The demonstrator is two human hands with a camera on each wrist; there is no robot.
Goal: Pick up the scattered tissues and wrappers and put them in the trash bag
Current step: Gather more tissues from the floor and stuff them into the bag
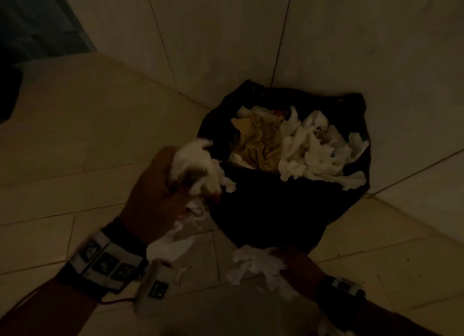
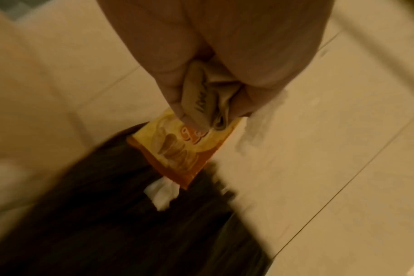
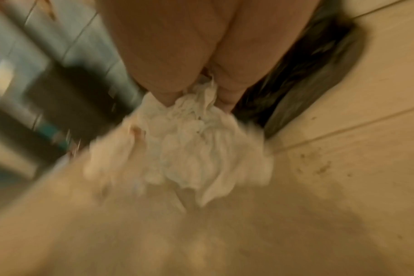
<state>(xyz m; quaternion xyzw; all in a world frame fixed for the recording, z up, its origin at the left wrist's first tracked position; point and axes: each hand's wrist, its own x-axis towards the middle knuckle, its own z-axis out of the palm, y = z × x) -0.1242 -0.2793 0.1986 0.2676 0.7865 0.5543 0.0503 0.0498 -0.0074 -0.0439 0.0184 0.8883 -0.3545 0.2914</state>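
Tiled floor (image 1: 75, 139) holds a black trash bag (image 1: 263, 210) (already full); left hand (image 1: 155, 192) clenches tissues and wrapper (image 2: 177, 149), right hand (image 1: 298, 268) clutches a tissue wad (image 1: 256, 263).

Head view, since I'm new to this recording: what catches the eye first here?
The black trash bag in the tiled corner, its mouth heaped with white tissues and crumpled brown paper. At its near-left rim the left hand grips tissues and an orange-yellow wrapper, plain in the left wrist view. Nearer, the right hand clutches a white tissue wad just above the floor.
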